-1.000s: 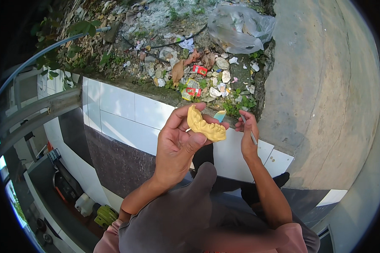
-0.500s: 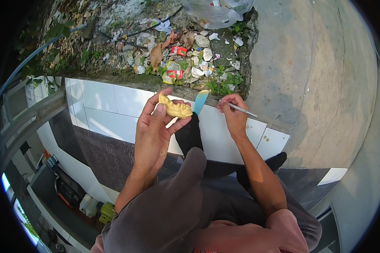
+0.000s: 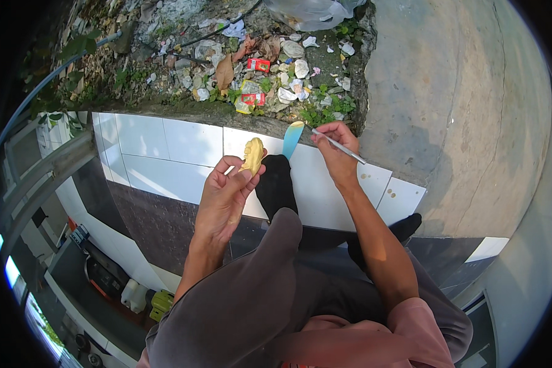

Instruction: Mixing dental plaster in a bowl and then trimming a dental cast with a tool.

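The one yellow toothed piece [image 3: 253, 156] stands more upright than half a second ago, and the one grey tool [image 3: 351, 153] sits nearer the tip of the single blue strip [image 3: 291, 142]. The left hand [image 3: 227, 189] pinches the piece above the white tiles [image 3: 316, 193], the right hand [image 3: 338, 158] pinches the tool; a slackening left grip could drop and chip the piece.

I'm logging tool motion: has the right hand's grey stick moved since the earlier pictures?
Yes: judged against the still blue blade, the grey stick has shifted left, its tip nearing the blade's end.
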The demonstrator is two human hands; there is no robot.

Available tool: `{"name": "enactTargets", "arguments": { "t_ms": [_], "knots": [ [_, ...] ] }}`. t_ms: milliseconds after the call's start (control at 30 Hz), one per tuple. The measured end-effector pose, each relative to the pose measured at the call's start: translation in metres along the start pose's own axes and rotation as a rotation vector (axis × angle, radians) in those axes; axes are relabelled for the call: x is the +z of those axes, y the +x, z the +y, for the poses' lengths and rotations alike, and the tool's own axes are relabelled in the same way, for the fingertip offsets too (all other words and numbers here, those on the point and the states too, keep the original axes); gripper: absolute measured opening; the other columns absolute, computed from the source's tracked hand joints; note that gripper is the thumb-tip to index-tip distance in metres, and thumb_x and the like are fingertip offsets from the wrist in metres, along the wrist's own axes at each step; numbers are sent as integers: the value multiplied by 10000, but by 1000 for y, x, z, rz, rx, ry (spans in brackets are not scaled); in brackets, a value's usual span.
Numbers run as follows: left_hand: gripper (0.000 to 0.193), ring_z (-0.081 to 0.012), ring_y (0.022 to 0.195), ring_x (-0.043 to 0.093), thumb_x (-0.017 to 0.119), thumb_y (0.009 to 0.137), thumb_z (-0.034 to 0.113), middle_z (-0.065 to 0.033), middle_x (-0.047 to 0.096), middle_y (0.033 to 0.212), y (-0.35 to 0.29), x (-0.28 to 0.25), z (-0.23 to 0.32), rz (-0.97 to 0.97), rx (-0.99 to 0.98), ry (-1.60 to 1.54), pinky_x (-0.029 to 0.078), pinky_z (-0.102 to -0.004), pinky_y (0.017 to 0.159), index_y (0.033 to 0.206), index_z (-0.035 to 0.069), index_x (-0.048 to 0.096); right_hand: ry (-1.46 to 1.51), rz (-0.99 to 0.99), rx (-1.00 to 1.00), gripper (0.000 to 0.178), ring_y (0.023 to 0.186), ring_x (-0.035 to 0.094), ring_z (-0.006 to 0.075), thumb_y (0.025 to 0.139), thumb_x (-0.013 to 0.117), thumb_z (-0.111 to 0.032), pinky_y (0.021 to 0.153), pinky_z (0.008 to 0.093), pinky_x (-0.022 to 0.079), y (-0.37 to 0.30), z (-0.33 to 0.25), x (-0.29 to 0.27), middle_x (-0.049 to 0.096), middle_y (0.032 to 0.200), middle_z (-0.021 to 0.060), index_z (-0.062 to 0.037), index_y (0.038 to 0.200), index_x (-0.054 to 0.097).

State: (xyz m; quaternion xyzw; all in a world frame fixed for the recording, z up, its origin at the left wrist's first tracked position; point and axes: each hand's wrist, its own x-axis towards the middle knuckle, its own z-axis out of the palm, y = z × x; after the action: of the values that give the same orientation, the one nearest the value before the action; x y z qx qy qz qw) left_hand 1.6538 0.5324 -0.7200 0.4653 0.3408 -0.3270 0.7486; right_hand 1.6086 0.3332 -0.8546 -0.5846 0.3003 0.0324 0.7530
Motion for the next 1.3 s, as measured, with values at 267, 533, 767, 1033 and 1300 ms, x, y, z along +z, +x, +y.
{"name": "enactTargets", "arguments": {
  "t_ms": [267,533,767,1033,1300],
  "knots": [
    [185,-213,1054,598,647,843,40,-246,510,1254,1,8,4,-124,51,46,497,-287,934,969,49,511,-78,-19,24,113,786,633,90,784,610,17,715,222,499,3,-1,-2,659,815,58,3,894,589],
    [232,-249,1077,590,662,852,139,-234,497,1253,-1,12,11,-181,87,-30,511,-317,931,986,47,496,-179,-68,28,131,775,627,87,778,608,27,704,220,497,2,-4,-2,655,800,49,-6,904,597],
    [717,-254,1059,602,727,801,175,-175,502,1254,-7,32,26,-164,209,37,572,-317,837,1367,-3,325,158,-143,47,142,826,636,123,836,580,20,727,232,496,-11,-44,-5,644,902,82,18,978,585],
    [896,-264,1034,613,815,703,170,-172,516,1226,-19,64,58,-323,326,-72,581,-337,818,1399,-3,278,209,-372,-497,256,870,656,230,874,629,-128,766,299,528,-41,-182,22,631,959,173,47,1055,583],
    [846,-361,1073,594,765,741,64,-212,508,1248,-45,92,77,-421,425,-26,541,-413,888,1415,5,258,111,-309,-658,250,859,676,270,748,708,39,724,328,589,-65,-233,35,641,946,208,35,980,615]
  ]
}}
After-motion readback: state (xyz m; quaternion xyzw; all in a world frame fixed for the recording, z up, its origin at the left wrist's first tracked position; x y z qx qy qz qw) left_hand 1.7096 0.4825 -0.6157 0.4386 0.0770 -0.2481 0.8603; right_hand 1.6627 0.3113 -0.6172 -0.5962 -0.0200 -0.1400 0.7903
